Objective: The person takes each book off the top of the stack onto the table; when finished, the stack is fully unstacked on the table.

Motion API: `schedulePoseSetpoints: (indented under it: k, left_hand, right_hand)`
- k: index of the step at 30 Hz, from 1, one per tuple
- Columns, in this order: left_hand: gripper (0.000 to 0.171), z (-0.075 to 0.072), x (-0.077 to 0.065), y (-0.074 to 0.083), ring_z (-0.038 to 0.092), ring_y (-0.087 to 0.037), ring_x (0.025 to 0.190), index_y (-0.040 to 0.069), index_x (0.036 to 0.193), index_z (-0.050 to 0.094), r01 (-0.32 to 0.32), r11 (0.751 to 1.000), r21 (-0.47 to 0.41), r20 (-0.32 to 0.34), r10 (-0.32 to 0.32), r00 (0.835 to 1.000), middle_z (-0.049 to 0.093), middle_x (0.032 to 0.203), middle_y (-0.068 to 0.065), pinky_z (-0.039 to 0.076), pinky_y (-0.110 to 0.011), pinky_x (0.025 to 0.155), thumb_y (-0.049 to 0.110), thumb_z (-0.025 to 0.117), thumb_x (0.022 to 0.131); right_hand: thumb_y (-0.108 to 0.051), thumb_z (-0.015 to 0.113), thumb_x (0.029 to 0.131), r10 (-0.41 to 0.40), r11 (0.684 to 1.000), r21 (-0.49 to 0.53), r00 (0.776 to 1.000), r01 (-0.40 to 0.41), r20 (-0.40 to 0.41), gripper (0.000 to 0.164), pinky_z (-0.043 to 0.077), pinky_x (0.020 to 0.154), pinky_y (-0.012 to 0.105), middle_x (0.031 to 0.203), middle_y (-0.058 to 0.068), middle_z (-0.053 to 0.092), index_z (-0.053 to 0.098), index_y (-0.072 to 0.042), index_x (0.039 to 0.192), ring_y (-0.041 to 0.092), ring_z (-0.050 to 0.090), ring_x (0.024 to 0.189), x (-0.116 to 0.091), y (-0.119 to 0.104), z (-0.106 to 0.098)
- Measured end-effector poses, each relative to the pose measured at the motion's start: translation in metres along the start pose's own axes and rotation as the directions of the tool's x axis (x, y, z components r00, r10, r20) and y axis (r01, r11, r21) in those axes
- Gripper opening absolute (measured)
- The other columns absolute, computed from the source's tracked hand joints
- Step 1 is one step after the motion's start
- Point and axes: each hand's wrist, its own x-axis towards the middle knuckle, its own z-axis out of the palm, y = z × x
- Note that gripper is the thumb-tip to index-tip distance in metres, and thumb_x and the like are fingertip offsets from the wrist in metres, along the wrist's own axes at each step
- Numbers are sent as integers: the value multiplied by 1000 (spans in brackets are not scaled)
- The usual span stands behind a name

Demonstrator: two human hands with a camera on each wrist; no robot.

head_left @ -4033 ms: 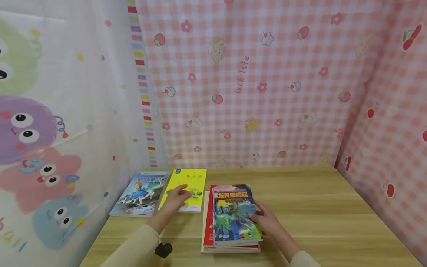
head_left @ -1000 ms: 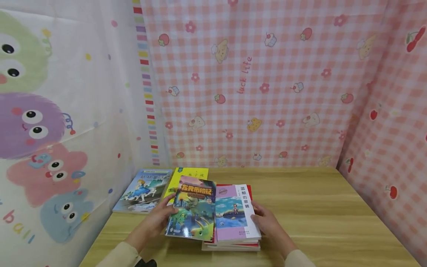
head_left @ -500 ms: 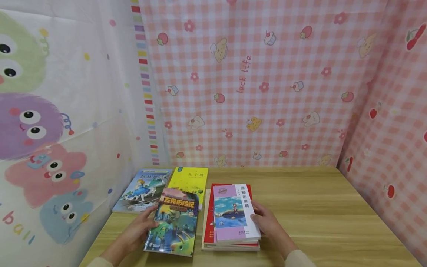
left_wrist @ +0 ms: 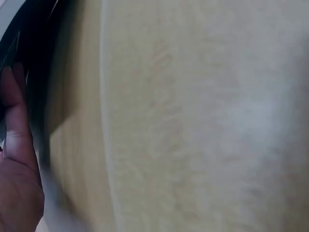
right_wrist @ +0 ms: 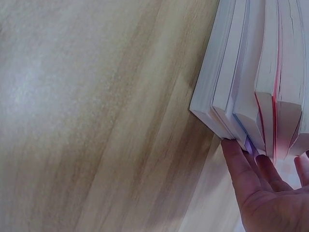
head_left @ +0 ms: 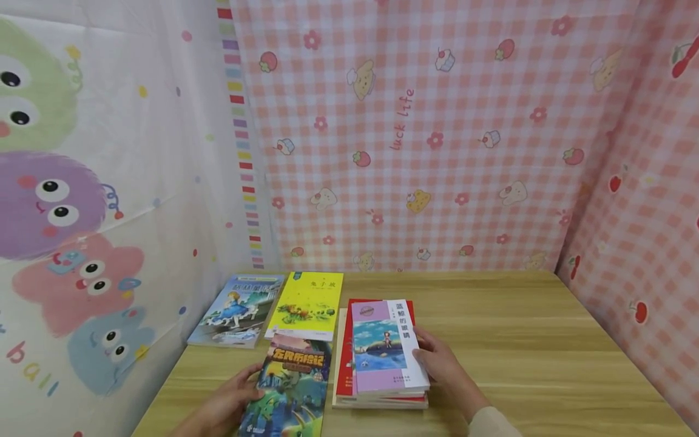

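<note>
My left hand (head_left: 232, 397) grips the left edge of a dinosaur-covered book (head_left: 292, 379), thumb on its front cover. This book lies low near the front of the table, its lower edge cut off by the frame. In the left wrist view, the left hand (left_wrist: 17, 154) shows only in part against a dark shape. Beside it, my right hand (head_left: 442, 364) rests against the right side of a stack of books (right_wrist: 256, 77), fingertips touching the edges. On top of the stack lies a purple and white book (head_left: 382, 346), with a red book (head_left: 343, 370) showing under it.
A blue book with a girl on its cover (head_left: 235, 312) and a yellow book (head_left: 308, 303) lie side by side at the back left of the wooden table (head_left: 491, 328). A patterned white curtain (head_left: 164, 182) hangs at left, pink checked cloth (head_left: 464, 170) behind.
My left hand has lifted the dinosaur book off the stack and brought it left and towards me, uncovering the purple and white book. The right hand has stayed at the stack.
</note>
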Motion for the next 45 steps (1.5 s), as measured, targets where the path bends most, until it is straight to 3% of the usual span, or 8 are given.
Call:
schedulePoseSetpoints:
  k: [5, 9, 11, 13, 17, 26, 33, 45]
  left_hand:
    - [84, 6, 7, 1, 63, -27, 105, 0, 155, 2, 10, 1000, 10, -39, -10, 999, 37, 148, -25, 52, -46, 88, -1, 58, 93]
    - [69, 13, 12, 7, 63, -26, 100, -8, 150, 21, 4, 986, 169, -169, 25, 985, 51, 133, -26, 53, -44, 85, 3, 61, 94]
    - [59, 17, 15, 12, 60, -26, 101, -11, 142, 36, 5, 947, 321, -258, 83, 963, 55, 124, -23, 53, -44, 84, 8, 64, 93]
    - [51, 22, 18, 18, 57, -28, 103, -10, 133, 49, 26, 882, 470, -330, 148, 932, 58, 117, -20, 52, -43, 84, 14, 68, 92]
    - [45, 28, 21, 30, 54, -31, 107, -4, 129, 57, 42, 810, 584, -363, 214, 907, 59, 118, -18, 49, -47, 85, 19, 68, 92]
    - [49, 37, 26, 42, 58, -27, 103, -4, 137, 51, -37, 828, 560, -290, 237, 927, 59, 118, -16, 51, -47, 85, 19, 66, 96]
    - [51, 56, 40, 49, 58, -33, 109, -7, 142, 42, -116, 871, 477, -183, 227, 957, 57, 122, -20, 51, -50, 88, 15, 60, 99]
    - [61, 97, 69, 54, 62, -37, 107, -4, 147, 38, -169, 898, 405, -135, 242, 961, 58, 122, -21, 53, -52, 87, 23, 63, 98]
  right_hand:
    - [-6, 53, 100, 1, 1000, -1, 1000, -1, 4, 55, 51, 83, 40, 145, 26, 43, 41, -16, 152, 33, 56, 108, 0, 0, -1]
    - [-5, 53, 100, -4, 1000, -1, 1000, 4, 5, 55, 52, 81, 40, 144, 27, 43, 41, -15, 152, 32, 57, 106, -1, -1, -1]
    - [-5, 53, 100, -7, 1000, 3, 1000, 7, 5, 55, 53, 80, 39, 144, 27, 43, 41, -14, 152, 32, 58, 105, -2, -2, -1]
    - [-6, 54, 100, -8, 1000, 6, 1000, 8, 6, 55, 53, 80, 39, 144, 28, 42, 41, -14, 152, 32, 58, 105, -2, -2, -1]
    - [-5, 53, 99, -12, 1000, 7, 1000, 12, 0, 55, 53, 80, 39, 143, 28, 43, 41, -14, 152, 32, 58, 104, -2, -1, -2]
    - [-5, 54, 100, -19, 1000, -4, 1000, 19, 1, 55, 54, 77, 38, 143, 28, 44, 41, -13, 152, 31, 59, 102, -1, 2, -1]
    - [-7, 54, 100, -23, 1000, -13, 1000, 23, -7, 55, 52, 79, 40, 144, 28, 44, 41, -14, 152, 31, 59, 103, -1, 1, -1]
    - [-6, 54, 100, -27, 1000, -16, 999, 27, -17, 54, 53, 80, 40, 144, 27, 44, 41, -12, 152, 30, 60, 103, -2, 1, 1]
